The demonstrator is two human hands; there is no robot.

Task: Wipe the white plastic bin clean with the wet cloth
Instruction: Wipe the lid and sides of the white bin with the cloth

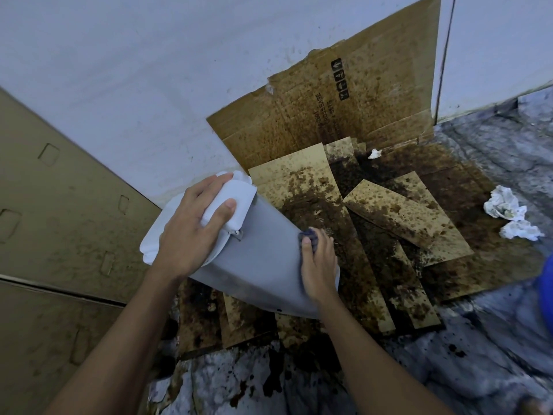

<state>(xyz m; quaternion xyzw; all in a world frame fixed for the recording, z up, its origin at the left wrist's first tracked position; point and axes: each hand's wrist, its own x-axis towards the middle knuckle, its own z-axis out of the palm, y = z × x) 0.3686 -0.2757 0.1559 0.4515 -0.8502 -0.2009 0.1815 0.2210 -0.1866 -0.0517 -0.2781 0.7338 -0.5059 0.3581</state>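
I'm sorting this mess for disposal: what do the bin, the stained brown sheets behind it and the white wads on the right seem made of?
The bin looks like smooth, matte white plastic: even surface, moulded lid. The sheets look like brown cardboard: fold creases, printed box marks. The wads seem crumpled tissue paper, though thin cloth is possible.

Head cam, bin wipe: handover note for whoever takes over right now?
Left hand: grips the lidded top end of the white plastic bin, holding it tilted over the stained cardboard.
Right hand: holds the dark cloth against the bin's side, near its right edge.
Done: the side facing the camera looks mostly clean.
Left: faint grey smudging shows near the lower end; the far side and underside are hidden, so check them.
Crumpled tissues lie on the floor to the right.
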